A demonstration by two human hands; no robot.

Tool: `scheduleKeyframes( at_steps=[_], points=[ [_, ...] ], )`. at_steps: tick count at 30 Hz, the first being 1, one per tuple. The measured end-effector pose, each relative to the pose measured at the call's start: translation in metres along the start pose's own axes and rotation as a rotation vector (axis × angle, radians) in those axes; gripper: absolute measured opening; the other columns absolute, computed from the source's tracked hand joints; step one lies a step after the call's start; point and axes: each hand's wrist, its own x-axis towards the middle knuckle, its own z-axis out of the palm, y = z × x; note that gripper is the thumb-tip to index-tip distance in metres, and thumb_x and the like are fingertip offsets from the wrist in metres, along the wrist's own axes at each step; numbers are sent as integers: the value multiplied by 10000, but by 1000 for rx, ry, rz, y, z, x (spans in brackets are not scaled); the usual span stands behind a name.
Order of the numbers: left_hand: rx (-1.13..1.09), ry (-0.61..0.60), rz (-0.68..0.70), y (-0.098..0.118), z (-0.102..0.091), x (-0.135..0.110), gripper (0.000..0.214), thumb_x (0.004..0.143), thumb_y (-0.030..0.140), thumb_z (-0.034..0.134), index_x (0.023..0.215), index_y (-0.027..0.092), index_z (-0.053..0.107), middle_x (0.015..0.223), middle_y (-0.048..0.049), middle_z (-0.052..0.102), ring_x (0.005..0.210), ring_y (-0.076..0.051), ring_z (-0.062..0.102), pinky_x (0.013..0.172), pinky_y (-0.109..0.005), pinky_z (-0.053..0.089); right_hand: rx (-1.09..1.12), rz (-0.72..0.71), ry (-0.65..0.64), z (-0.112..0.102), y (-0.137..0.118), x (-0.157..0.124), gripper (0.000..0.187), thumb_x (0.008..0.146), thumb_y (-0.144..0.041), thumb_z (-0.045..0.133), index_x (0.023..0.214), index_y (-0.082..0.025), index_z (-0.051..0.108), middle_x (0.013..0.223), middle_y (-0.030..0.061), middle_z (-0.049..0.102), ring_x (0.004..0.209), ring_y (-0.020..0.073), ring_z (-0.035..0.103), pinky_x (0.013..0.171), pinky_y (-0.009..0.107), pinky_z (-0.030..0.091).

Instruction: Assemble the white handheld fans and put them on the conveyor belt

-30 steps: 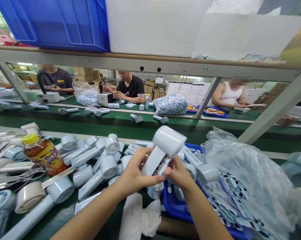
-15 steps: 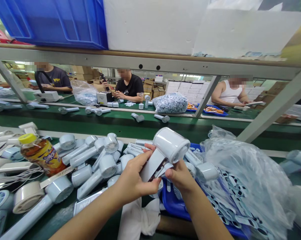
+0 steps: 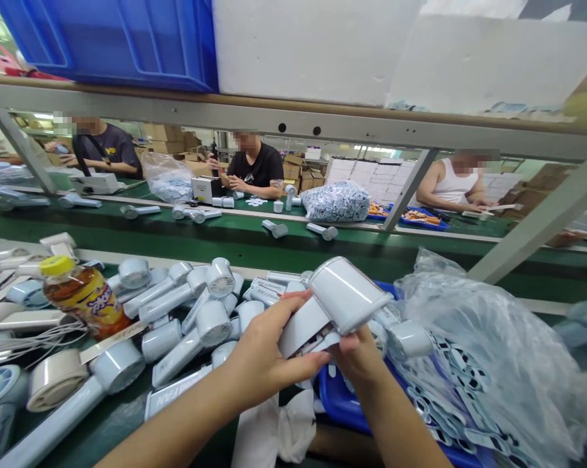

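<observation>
Both my hands hold one pale blue-white handheld fan (image 3: 339, 300) above the bench, its round head pointing up and right. My left hand (image 3: 266, 354) wraps the handle from the left, fingers closed on it. My right hand (image 3: 356, 356) pinches the lower end of the handle from beneath, fingers closed. Under the hands lies a pile of several like fans (image 3: 195, 312) on the green belt. A blue tray (image 3: 344, 406) sits right below my right hand.
A bottle of amber drink with a yellow cap (image 3: 81, 296) lies at the left. A clear plastic bag of small parts (image 3: 483, 364) fills the right. White cloth (image 3: 273, 429) lies near the front edge. Three other workers sit across the far conveyor (image 3: 254, 169).
The fan has tipped over to the right and dropped a little, its head now lower and flatter. My hands stayed on the handle and shifted slightly right.
</observation>
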Motion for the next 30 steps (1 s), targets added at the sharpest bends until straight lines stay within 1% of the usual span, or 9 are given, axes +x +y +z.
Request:
scheduleKeyframes(
  at_steps=[3,7,11,14,16,18,20,25,30],
  points=[
    [7,6,-18,2,2,-1,559,703,284,647,1219,198,450,1140,-72,591,1011,-253,559,884,-341,431,-16,-54,67,7,4,0,581,604,-654,624,1021,-250,606,969,87,658,938,284,596,827,402,473],
    [-1,56,-108,-1,7,1,538,715,305,630,1209,199,445,1122,-86,590,1003,-268,556,868,-375,435,-95,-57,80,10,4,4,510,683,-665,535,917,-219,622,888,89,664,848,271,616,750,372,491],
    [58,155,-209,-11,9,4,541,759,386,578,1221,165,403,1180,-132,543,1068,-292,518,897,-432,407,-358,-49,60,4,-7,9,393,834,-554,411,860,-201,582,799,69,635,745,219,604,675,328,488],
    [66,167,-175,-16,9,6,533,813,370,510,1276,165,345,1247,-144,490,1133,-285,472,941,-446,370,-607,-55,84,1,-11,10,349,838,-519,428,764,-195,534,692,44,597,626,187,576,552,286,459],
    [50,157,-125,-18,9,6,494,847,337,459,1296,176,329,1286,-141,457,1169,-271,441,967,-437,347,-683,-26,94,1,-11,11,313,848,-477,441,726,-197,505,645,28,590,576,170,570,521,271,440],
    [30,139,-101,-20,11,6,468,861,318,436,1296,179,335,1295,-136,451,1179,-261,431,980,-429,334,-683,-15,68,2,-8,11,306,870,-439,415,698,-198,492,598,16,588,542,157,566,514,262,435],
    [-21,139,-103,-23,16,6,466,857,322,449,1286,172,344,1275,-134,467,1159,-256,446,977,-420,338,-662,-55,68,3,-3,11,316,883,-407,394,659,-200,480,545,2,571,493,141,545,490,252,422],
    [-270,232,-130,-28,31,9,372,878,332,410,1208,161,389,1172,-115,533,1099,-216,494,949,-366,371,-801,-289,295,6,11,12,325,854,-348,426,557,-221,388,458,-41,440,425,114,422,445,250,328],
    [-209,245,-180,-29,29,9,407,842,357,476,1201,179,405,1159,-101,542,1065,-225,513,926,-364,378,-765,-267,324,8,11,13,346,871,-355,402,555,-214,412,453,-37,472,419,111,446,447,243,348]
  ],
)
